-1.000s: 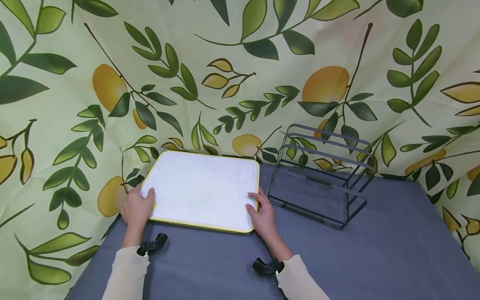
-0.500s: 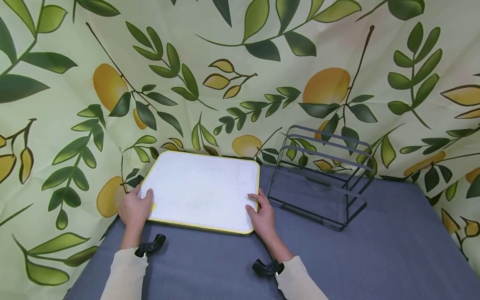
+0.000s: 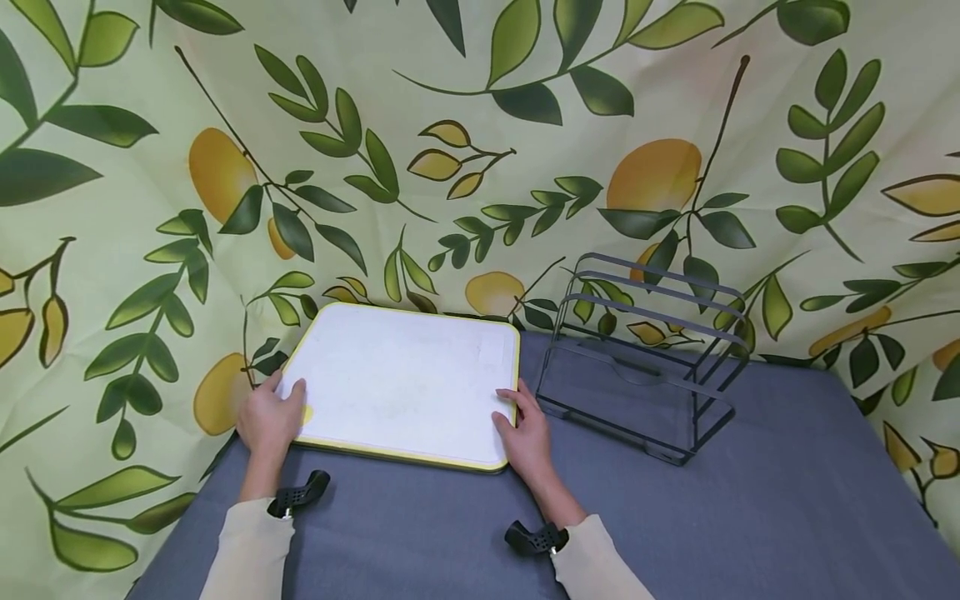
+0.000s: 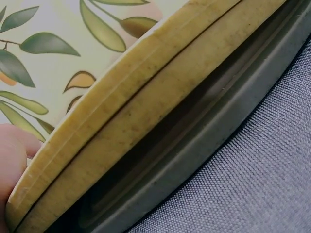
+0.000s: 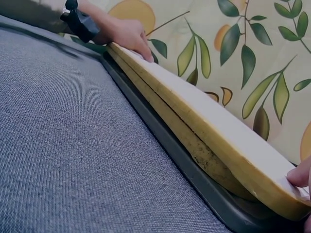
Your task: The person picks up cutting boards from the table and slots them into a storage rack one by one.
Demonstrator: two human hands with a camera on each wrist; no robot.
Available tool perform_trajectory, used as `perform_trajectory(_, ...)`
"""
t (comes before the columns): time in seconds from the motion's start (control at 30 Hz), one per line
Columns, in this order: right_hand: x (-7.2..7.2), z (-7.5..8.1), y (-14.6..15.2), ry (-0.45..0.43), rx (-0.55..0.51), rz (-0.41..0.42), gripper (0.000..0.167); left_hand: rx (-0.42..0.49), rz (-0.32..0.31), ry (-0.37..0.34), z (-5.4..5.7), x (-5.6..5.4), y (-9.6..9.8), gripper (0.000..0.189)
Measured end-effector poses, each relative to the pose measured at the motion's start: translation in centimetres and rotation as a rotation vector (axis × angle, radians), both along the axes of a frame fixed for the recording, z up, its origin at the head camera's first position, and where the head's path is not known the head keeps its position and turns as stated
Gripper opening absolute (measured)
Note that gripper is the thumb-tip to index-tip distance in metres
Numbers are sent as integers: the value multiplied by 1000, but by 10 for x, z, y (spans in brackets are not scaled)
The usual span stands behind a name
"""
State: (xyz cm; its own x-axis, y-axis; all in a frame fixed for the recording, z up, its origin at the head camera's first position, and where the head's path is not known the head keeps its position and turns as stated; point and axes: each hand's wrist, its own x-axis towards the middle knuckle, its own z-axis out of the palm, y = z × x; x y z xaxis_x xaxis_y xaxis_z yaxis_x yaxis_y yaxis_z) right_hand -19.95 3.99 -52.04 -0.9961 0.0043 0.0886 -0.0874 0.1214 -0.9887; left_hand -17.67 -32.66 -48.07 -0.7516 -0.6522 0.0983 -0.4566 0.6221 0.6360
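Observation:
A white rectangular board (image 3: 405, 383) with a yellow edge lies near the back of the table. The wrist views show a second yellow-edged board (image 4: 141, 114) directly under it, and a dark grey rimmed piece (image 4: 214, 131) at the bottom of the stack. My left hand (image 3: 268, 417) grips the top board's left edge, thumb on the upper face. At the right edge my right hand (image 3: 527, 433) holds the same board between thumb and fingers. A fingertip (image 5: 300, 174) rests on its white corner in the right wrist view. The fingers below the edges are mostly hidden.
A dark metal wire rack (image 3: 637, 358) with several upright hoops stands right of the boards. Blue-grey cloth (image 3: 787, 483) covers the table. A curtain printed with leaves and fruit (image 3: 465, 83) hangs close behind and along the left side.
My left hand has shifted very slightly left along the board's edge, with more of a yellow spot showing beside it. The boards, right hand and rack look unmoved.

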Motion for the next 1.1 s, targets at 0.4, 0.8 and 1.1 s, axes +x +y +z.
perform_trajectory(0.4, 0, -3, -2, 0, -19, -25, 29, -2, -13, 13, -1, 4, -1, 58)
perform_trajectory(0.8, 4, -2, -1, -13, -78, -54, 25, -12, -21, -11, -2, 7, 2, 59)
perform_trajectory(1.1, 4, -2, 0, -6, -120, -73, 21, -14, -11, -26, -2, 12, 4, 59)
